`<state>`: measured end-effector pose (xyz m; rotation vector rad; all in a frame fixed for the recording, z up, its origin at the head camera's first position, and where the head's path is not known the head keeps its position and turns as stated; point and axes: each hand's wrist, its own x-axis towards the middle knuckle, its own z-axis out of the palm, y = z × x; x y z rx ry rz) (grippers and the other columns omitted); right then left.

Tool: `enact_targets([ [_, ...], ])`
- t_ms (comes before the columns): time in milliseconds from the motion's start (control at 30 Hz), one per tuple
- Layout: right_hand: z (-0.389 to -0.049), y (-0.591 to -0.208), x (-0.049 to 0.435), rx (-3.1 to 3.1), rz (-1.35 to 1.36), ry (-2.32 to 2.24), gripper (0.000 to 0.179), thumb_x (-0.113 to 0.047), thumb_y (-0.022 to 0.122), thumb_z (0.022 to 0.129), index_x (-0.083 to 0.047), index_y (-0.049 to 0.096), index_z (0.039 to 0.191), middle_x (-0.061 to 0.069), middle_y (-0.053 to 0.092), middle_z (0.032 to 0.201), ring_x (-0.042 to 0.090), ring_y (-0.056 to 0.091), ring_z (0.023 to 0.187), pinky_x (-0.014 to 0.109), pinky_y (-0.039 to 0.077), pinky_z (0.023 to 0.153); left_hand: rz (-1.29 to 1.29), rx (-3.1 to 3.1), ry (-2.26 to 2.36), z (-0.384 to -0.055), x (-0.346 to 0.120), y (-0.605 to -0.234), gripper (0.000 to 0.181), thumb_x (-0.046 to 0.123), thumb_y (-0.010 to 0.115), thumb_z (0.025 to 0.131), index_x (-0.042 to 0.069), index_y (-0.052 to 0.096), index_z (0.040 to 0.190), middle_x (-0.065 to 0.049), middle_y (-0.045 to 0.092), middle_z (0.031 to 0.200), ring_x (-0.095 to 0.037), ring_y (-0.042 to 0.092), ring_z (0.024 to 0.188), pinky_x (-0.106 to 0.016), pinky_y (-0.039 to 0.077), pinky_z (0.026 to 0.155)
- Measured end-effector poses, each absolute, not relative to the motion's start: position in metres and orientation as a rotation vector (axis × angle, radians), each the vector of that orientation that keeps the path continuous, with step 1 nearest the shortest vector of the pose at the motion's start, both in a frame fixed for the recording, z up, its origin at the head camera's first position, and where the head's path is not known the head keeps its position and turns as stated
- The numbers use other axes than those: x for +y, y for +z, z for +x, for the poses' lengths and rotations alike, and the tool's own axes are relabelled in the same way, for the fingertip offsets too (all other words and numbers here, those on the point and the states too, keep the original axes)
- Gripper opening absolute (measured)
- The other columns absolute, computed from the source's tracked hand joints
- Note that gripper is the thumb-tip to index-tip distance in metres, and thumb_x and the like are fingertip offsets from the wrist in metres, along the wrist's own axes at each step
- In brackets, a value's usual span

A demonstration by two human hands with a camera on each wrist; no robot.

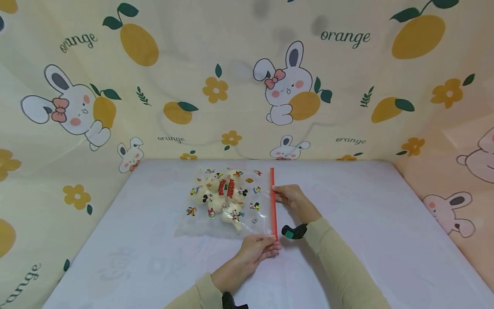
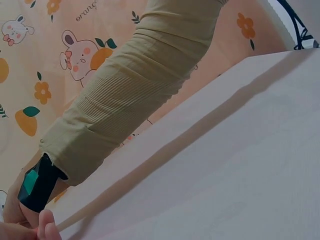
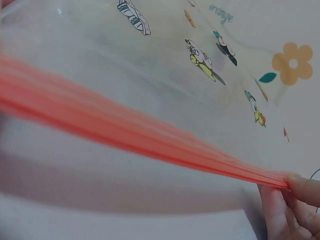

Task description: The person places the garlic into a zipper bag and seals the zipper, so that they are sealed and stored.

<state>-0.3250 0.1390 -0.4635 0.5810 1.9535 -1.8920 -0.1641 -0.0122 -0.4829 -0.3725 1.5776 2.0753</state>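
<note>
A clear zip bag (image 1: 261, 210) printed with small cartoon figures and red lettering lies on the table. Several pale, rounded pieces (image 1: 214, 206) are inside; what they are, I cannot tell. Along its right side runs a red zip strip (image 1: 273, 206). My left hand (image 1: 256, 251) pinches the strip's near end, thumb on top. Towards the far end, my right hand (image 1: 294, 199) grips the same strip from the right. In the right wrist view the red strip (image 3: 150, 142) stretches taut to my thumb and fingers (image 3: 304, 190) at the lower right. My left fingertips (image 2: 47, 225) show in the left wrist view.
The bag lies on a white-covered table (image 1: 370, 240). A patterned cloth backdrop (image 1: 239, 56) with rabbits and fruit rises behind it and at both sides. Black straps with devices, one with a green patch (image 1: 294, 231), are on the wrists. Dark cables (image 2: 300, 30) appear beyond the table edge.
</note>
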Motion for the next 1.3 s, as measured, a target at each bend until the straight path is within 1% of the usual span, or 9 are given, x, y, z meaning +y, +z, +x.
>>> enact_targets([
  [100,-0.327,-0.465,0.140,1.940,0.594,-1.903,0.041,-0.015,0.068,0.089,0.005,0.057,0.123,-0.001,0.063,0.064,0.006,0.063,0.053,0.017,0.056,0.057,-0.395,1.604,2.070,-0.163,-0.010,-0.483,0.028,0.015,0.064,0.092,-0.006,0.065,0.111,-0.004,0.076,0.085,-0.008,0.071,0.075,-0.026,0.060,0.078],
  [400,-0.327,-0.469,0.141,1.944,0.589,-1.900,0.042,-0.016,0.069,0.089,0.005,0.056,0.124,-0.001,0.064,0.066,0.006,0.063,0.055,0.017,0.056,0.058,-0.375,1.638,2.070,-0.160,-0.009,-0.485,0.027,0.013,0.063,0.092,-0.007,0.065,0.110,-0.003,0.075,0.081,-0.007,0.069,0.073,-0.026,0.060,0.078],
  [567,-0.326,-0.470,0.142,1.917,0.563,-1.959,0.026,-0.010,0.068,0.089,0.005,0.061,0.110,-0.002,0.063,0.061,0.005,0.063,0.052,0.017,0.056,0.056,-0.333,1.605,2.089,-0.156,-0.009,-0.483,0.025,0.010,0.062,0.092,-0.008,0.064,0.110,-0.003,0.074,0.081,-0.006,0.068,0.073,-0.024,0.060,0.077],
  [633,-0.326,-0.469,0.142,1.912,0.543,-1.979,0.023,-0.008,0.067,0.089,0.005,0.061,0.107,-0.002,0.063,0.060,0.005,0.062,0.052,0.017,0.056,0.055,-0.316,1.600,2.088,-0.156,-0.008,-0.483,0.024,0.010,0.061,0.093,-0.008,0.064,0.109,-0.003,0.074,0.083,-0.006,0.068,0.072,-0.024,0.060,0.076],
  [700,-0.326,-0.469,0.143,1.925,0.544,-1.967,0.025,-0.009,0.067,0.089,0.006,0.061,0.109,-0.002,0.063,0.060,0.005,0.062,0.052,0.017,0.056,0.056,-0.317,1.603,2.082,-0.156,-0.007,-0.484,0.023,0.010,0.061,0.093,-0.007,0.065,0.108,-0.005,0.075,0.085,-0.006,0.068,0.073,-0.024,0.060,0.076],
  [800,-0.327,-0.468,0.144,1.950,0.553,-1.935,0.034,-0.012,0.067,0.090,0.007,0.059,0.117,-0.002,0.063,0.062,0.005,0.062,0.053,0.017,0.056,0.057,-0.328,1.602,2.069,-0.155,-0.007,-0.484,0.023,0.010,0.061,0.093,-0.007,0.065,0.108,-0.005,0.075,0.086,-0.006,0.068,0.073,-0.025,0.060,0.077],
  [900,-0.327,-0.466,0.145,1.961,0.556,-1.924,0.038,-0.013,0.067,0.090,0.007,0.057,0.121,-0.003,0.063,0.063,0.005,0.062,0.054,0.016,0.056,0.057,-0.330,1.598,2.068,-0.155,-0.006,-0.483,0.023,0.010,0.061,0.093,-0.007,0.065,0.109,-0.005,0.075,0.086,-0.006,0.068,0.073,-0.025,0.060,0.077],
  [1167,-0.329,-0.465,0.146,1.988,0.559,-1.904,0.039,-0.014,0.066,0.091,0.007,0.057,0.122,-0.003,0.063,0.064,0.005,0.063,0.055,0.016,0.056,0.058,-0.323,1.584,2.078,-0.150,-0.006,-0.478,0.023,0.009,0.060,0.093,-0.008,0.064,0.109,-0.004,0.075,0.084,-0.006,0.068,0.072,-0.023,0.060,0.076],
  [1300,-0.330,-0.466,0.147,1.988,0.574,-1.897,0.043,-0.015,0.067,0.090,0.007,0.055,0.125,-0.003,0.063,0.065,0.005,0.063,0.056,0.016,0.056,0.058,-0.322,1.565,2.093,-0.147,-0.004,-0.477,0.023,0.009,0.060,0.093,-0.008,0.064,0.108,-0.002,0.074,0.080,-0.005,0.068,0.071,-0.023,0.060,0.076],
])
